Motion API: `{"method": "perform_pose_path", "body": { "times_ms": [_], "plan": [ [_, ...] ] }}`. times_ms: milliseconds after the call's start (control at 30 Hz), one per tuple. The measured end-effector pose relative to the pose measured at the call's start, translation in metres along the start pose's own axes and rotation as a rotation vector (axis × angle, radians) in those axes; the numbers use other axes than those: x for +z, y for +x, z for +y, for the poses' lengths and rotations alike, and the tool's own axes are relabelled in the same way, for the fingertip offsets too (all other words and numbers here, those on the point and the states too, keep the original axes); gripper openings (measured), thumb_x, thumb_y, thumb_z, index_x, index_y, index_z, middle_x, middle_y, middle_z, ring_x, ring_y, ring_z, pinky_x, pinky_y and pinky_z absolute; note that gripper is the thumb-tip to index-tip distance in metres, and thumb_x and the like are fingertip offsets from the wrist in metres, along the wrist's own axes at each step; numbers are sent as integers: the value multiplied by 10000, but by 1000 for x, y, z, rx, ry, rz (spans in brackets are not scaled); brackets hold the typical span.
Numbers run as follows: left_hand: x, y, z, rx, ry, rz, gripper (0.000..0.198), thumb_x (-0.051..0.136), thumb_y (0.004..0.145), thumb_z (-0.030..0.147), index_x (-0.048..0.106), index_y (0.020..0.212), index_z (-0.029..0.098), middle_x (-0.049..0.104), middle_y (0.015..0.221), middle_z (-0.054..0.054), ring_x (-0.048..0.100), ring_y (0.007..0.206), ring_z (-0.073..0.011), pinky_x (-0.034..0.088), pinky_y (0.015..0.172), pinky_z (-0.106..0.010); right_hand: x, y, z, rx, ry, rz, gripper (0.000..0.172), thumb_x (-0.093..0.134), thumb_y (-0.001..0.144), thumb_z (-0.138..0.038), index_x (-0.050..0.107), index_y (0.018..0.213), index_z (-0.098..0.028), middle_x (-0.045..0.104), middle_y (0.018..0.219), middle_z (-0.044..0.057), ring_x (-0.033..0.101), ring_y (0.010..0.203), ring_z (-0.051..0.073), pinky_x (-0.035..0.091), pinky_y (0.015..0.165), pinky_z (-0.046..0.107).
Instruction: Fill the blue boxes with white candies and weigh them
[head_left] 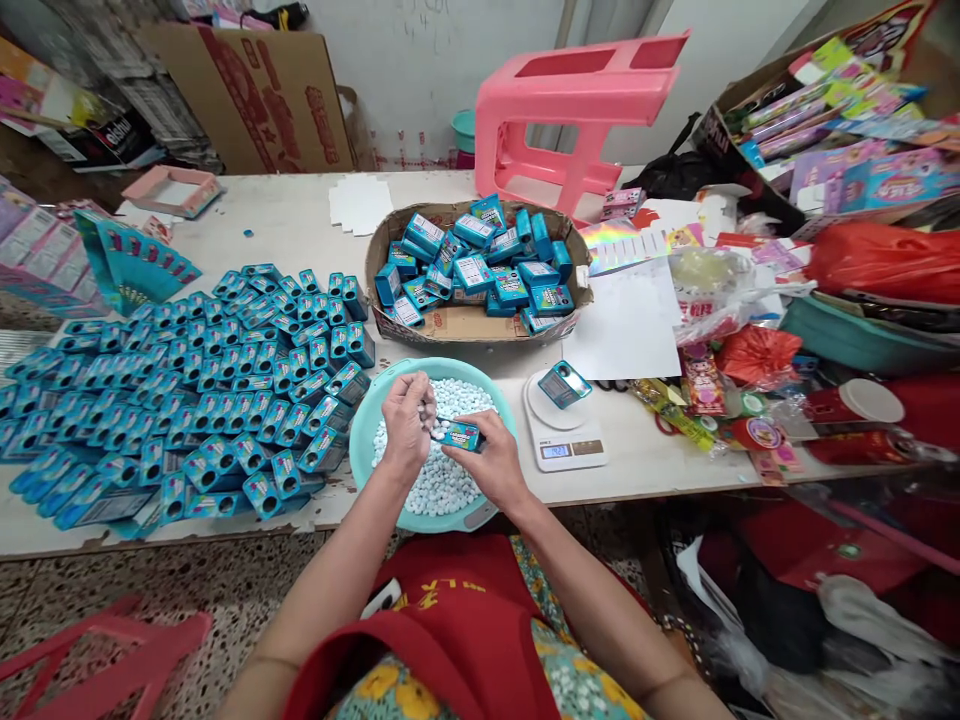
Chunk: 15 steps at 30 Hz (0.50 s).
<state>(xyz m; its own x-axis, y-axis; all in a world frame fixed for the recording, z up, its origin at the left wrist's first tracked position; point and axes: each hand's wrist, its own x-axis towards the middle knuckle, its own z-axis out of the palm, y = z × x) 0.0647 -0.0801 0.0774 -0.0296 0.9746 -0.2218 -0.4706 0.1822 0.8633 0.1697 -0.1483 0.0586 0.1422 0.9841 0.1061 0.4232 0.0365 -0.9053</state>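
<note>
My right hand [495,462] grips a small blue candy tin [460,436] by its sides, tilted over a turquoise basin [363,405]. Close to the tin's left end, my left hand [407,418] is closed around several white candies, some showing at its fingertips. Small white candies [450,485] cover the bottom of the basin below both hands. On the right, another blue tin [564,385] rests tilted on a white digital scale [566,452] with a lit display. Whether candies sit inside the held tin is hidden.
Rows of blue tins with round openings [247,410] crowd the table's left side. Behind the basin, a cardboard tray [450,325] holds more tins. A pink stool [577,75] lies at the back. Wrappers, cups and a red bag [885,262] clutter the right.
</note>
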Motion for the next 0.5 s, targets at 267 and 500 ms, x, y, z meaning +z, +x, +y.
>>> {"method": "perform_pose_path", "body": {
  "times_ms": [267, 500],
  "plan": [
    [-7, -6, 11, -107, -113, -44, 290, 703, 709, 335, 467, 708, 167, 464, 588, 59, 362, 397, -17, 188, 326, -134, -6, -13, -5, 35, 31, 18, 337, 776, 644, -264, 676, 966, -244, 603, 920, 18, 580, 896, 204, 458, 828, 342],
    [-44, 14, -4, -519, -167, 119, 203, 586, 783, 334, 500, 747, 153, 585, 705, -20, 562, 542, -73, 290, 361, -125, -25, -16, -4, 79, 130, 38, 366, 791, 628, -343, 682, 961, -240, 616, 952, 22, 590, 936, 211, 462, 850, 352]
  ]
}}
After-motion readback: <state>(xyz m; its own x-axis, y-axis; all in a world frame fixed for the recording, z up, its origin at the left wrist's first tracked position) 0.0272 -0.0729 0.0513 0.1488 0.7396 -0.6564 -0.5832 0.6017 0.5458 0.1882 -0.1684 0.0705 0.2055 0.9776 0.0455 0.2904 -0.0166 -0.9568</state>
